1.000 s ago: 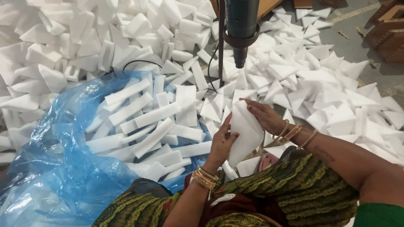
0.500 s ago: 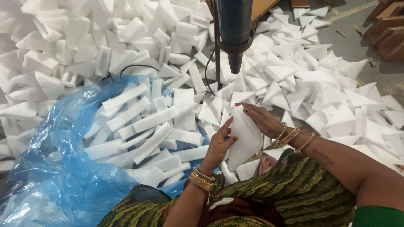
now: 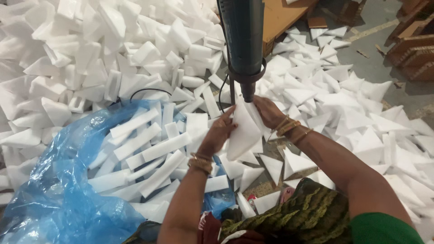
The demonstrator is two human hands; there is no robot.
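Both hands up under the tool [image 3: 244, 45] — a dark green power tool hanging nozzle-down at the top middle. The left hand [image 3: 222, 131] clasps the left edge of a white foam piece [image 3: 242, 133], fingers curled round it; the right hand [image 3: 267, 110] pinches the piece's upper right edge, bangles at the wrist. The foam piece stands nearly upright, its top tip just beneath the nozzle — touching or not, I cannot tell. Left of the hands, a blue plastic bag [image 3: 49, 194] lies open, holding long foam strips [image 3: 149, 153]. All about, foam offcuts [image 3: 361, 108] litter the grey floor [image 3: 384, 54].
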